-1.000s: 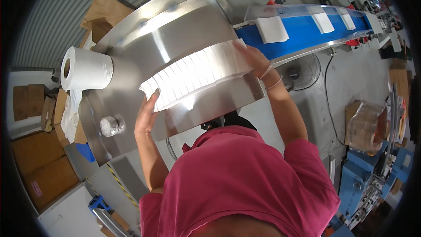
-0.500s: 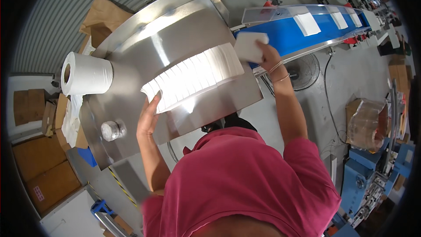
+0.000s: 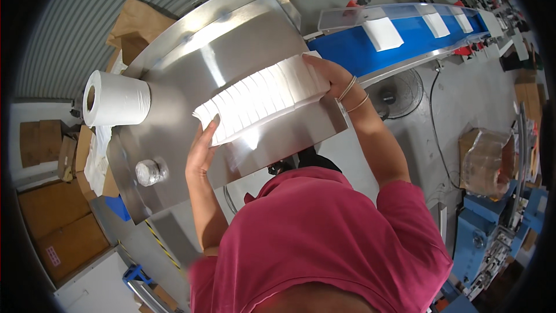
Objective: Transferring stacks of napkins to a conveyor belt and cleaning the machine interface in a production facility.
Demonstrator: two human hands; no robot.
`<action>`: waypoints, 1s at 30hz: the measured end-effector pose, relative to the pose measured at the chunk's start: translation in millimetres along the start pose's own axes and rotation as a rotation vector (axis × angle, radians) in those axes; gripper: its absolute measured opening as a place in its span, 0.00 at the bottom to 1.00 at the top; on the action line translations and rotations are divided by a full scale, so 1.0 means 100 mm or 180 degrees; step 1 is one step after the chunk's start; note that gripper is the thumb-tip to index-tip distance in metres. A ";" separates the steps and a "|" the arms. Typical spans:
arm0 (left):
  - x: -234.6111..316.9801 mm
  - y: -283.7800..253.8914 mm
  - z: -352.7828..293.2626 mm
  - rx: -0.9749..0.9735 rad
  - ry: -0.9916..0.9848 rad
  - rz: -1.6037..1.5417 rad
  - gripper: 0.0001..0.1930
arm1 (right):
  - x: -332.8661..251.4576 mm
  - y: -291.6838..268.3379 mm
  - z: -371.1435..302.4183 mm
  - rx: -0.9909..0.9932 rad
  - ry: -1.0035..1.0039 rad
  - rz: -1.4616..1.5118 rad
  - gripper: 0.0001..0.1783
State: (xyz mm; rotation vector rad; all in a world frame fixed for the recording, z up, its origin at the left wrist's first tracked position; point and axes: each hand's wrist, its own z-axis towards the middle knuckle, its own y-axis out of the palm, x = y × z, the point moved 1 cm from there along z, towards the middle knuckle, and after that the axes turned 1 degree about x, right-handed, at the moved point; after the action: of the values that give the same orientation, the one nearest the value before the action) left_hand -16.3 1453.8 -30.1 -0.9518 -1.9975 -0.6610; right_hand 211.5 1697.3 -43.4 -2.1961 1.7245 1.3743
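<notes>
A long row of white folded paper tissues (image 3: 255, 98) stands on edge across a shiny steel table. My left hand (image 3: 202, 146) is closed against the row's left end, its thumb over the near face and its other fingers partly hidden. At the opposite end my right hand (image 3: 331, 75) grips the last tissues, with its fingers bent around their far side. Beyond it, several separate stacks of white folded tissues (image 3: 383, 33) lie spaced along a blue conveyor belt (image 3: 347, 52).
The steel table (image 3: 174, 156) has a raised back wall. A large white paper roll (image 3: 119, 98) and a roll of clear tape (image 3: 148, 172) are at its left. A floor fan (image 3: 399, 95) stands below the conveyor, and cardboard boxes (image 3: 58, 214) are at far left.
My right hand has come left from the conveyor's near end, bringing its tissue stack against the row's right end. The stacks on the belt have shifted left. My left hand moved slightly right.
</notes>
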 end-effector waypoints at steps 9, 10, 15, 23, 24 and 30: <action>-0.06 0.01 0.02 -0.0027 0.0006 -0.0049 0.41 | 0.12 -0.87 0.30 0.0304 -0.0681 0.0770 0.22; -0.07 0.03 0.03 -0.0069 -0.0006 -0.0030 0.41 | 0.08 -0.90 0.31 0.0615 -0.0729 0.1130 0.25; -0.07 0.15 0.10 -0.0200 -0.0063 -0.0085 0.42 | 0.15 -0.66 0.35 0.0285 0.0059 0.0939 0.26; -0.03 0.23 0.12 -0.0188 -0.0071 -0.0071 0.43 | 0.05 -0.24 0.16 0.0285 -0.0512 -0.0764 0.34; -0.04 0.22 0.12 -0.0188 -0.0069 -0.0072 0.43 | 0.02 -0.21 0.13 0.0035 -0.0381 -0.0289 0.36; -0.06 0.23 0.14 -0.0161 -0.0042 -0.0005 0.43 | 0.03 -0.36 0.14 0.1177 -0.1013 -0.3410 0.35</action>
State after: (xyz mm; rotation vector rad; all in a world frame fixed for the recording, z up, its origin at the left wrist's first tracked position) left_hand -1.4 1474.4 -40.3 -0.9870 -2.0017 -0.7108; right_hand 231.7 1716.2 -70.5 -1.9804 0.4446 0.9160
